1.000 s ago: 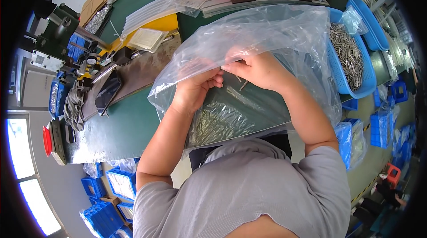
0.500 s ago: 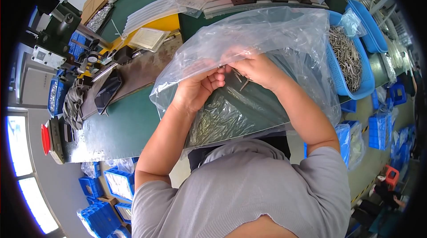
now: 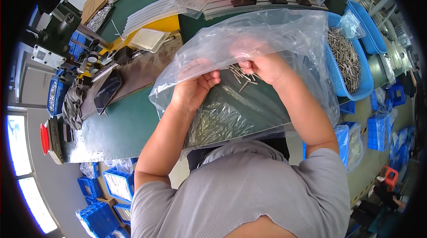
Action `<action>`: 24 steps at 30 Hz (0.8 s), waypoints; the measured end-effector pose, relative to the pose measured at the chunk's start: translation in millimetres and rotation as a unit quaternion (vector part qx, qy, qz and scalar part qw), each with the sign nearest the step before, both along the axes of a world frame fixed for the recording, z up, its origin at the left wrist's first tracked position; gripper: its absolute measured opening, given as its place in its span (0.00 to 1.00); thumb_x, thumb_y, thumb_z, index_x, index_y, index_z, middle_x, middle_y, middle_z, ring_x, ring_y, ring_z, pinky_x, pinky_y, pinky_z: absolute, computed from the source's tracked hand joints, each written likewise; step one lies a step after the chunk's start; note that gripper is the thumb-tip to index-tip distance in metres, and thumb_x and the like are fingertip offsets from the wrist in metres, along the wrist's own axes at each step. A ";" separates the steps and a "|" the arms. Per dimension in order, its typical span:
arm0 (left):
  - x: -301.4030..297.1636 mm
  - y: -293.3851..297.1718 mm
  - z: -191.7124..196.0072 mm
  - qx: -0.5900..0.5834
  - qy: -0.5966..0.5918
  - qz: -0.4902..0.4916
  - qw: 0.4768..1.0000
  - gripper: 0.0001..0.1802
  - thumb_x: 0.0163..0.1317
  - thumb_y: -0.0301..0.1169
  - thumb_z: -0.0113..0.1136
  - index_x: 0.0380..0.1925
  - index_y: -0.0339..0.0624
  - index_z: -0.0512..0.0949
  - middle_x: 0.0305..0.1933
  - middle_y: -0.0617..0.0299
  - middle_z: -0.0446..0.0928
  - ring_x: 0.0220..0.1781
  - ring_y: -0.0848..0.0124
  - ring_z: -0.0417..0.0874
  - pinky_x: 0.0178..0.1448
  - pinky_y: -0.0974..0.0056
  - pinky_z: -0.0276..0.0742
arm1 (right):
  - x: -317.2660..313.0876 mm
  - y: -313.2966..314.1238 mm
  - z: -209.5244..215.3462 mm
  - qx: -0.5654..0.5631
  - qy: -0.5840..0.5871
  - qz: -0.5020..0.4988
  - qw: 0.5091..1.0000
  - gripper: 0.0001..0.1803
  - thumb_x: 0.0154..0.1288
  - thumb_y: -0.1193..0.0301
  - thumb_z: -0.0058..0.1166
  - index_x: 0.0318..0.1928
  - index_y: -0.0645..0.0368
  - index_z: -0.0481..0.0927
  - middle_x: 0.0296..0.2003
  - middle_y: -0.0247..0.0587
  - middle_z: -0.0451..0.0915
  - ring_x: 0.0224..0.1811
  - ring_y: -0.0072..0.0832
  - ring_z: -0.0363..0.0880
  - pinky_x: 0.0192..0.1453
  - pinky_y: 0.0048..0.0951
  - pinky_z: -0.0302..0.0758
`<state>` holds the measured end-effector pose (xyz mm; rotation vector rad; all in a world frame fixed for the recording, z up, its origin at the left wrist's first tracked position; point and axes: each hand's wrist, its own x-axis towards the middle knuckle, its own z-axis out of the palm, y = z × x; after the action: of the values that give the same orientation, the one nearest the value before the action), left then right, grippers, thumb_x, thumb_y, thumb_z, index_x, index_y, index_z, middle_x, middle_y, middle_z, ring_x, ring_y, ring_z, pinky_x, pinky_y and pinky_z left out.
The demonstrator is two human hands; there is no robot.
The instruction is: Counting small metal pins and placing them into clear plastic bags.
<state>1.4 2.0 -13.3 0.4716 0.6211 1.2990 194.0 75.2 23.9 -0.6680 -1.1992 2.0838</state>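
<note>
Lying inward of the counter's [image 3: 120,124] near edge, between the hands: loose metal pins [image 3: 235,73], long axes mixed | nearer the right hand [image 3: 267,66] than the left hand [image 3: 192,90] | both curled, partly under clear plastic [image 3: 278,27]; grip unclear

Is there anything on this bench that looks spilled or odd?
Loose metal pins lie at mixed angles beside the right hand, outside the blue basket holding similar ones. That looks untidy; whether spilled or placed, I cannot tell.

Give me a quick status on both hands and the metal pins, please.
Left hand, right hand partly behind clear plastic bag. Metal pins loose beside right hand. Bag obscures both grips.
</note>
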 end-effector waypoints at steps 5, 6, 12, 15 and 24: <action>1.0 0.1 0.3 -0.015 0.007 0.008 1.000 0.08 0.59 0.26 0.52 0.37 0.34 0.73 0.34 0.54 0.76 0.33 0.67 0.77 0.38 0.63 0.77 | -6.2 -5.1 -11.6 0.433 -0.330 -0.085 0.834 0.11 0.49 0.72 0.57 0.36 0.59 0.77 0.29 0.40 0.77 0.33 0.36 0.76 0.34 0.34 0.70; 0.5 0.0 0.5 -0.014 0.009 0.007 1.000 0.08 0.59 0.26 0.52 0.37 0.34 0.73 0.33 0.55 0.76 0.33 0.67 0.77 0.38 0.63 0.77 | -8.6 -8.0 -10.9 0.495 -0.367 -0.089 0.783 0.10 0.48 0.72 0.57 0.35 0.58 0.78 0.29 0.41 0.76 0.34 0.38 0.76 0.36 0.36 0.70; 0.5 0.6 0.1 -0.013 0.010 0.007 1.000 0.08 0.59 0.27 0.52 0.37 0.34 0.73 0.33 0.55 0.76 0.33 0.68 0.77 0.38 0.64 0.77 | -8.5 -13.7 -18.7 0.583 -0.419 -0.072 0.693 0.11 0.45 0.72 0.59 0.32 0.57 0.78 0.32 0.43 0.77 0.36 0.43 0.75 0.39 0.40 0.71; 0.4 0.2 0.5 -0.009 0.008 0.006 1.000 0.08 0.59 0.27 0.52 0.37 0.35 0.73 0.33 0.55 0.76 0.33 0.68 0.77 0.38 0.64 0.76 | -6.9 -14.3 -15.9 0.584 -0.423 -0.036 0.692 0.10 0.45 0.73 0.59 0.32 0.57 0.78 0.32 0.42 0.77 0.35 0.42 0.76 0.38 0.39 0.71; -1.1 -0.4 0.3 -0.011 0.013 0.001 1.000 0.08 0.59 0.27 0.53 0.37 0.35 0.74 0.33 0.55 0.76 0.33 0.68 0.77 0.38 0.64 0.76 | -0.2 -10.3 -13.0 0.574 -0.410 -0.043 0.708 0.10 0.45 0.75 0.56 0.32 0.58 0.78 0.30 0.45 0.77 0.34 0.42 0.76 0.37 0.38 0.71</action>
<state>0.3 1.6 -13.1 0.4705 0.6581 1.2874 193.9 64.9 10.8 -0.9460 -2.4819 0.5013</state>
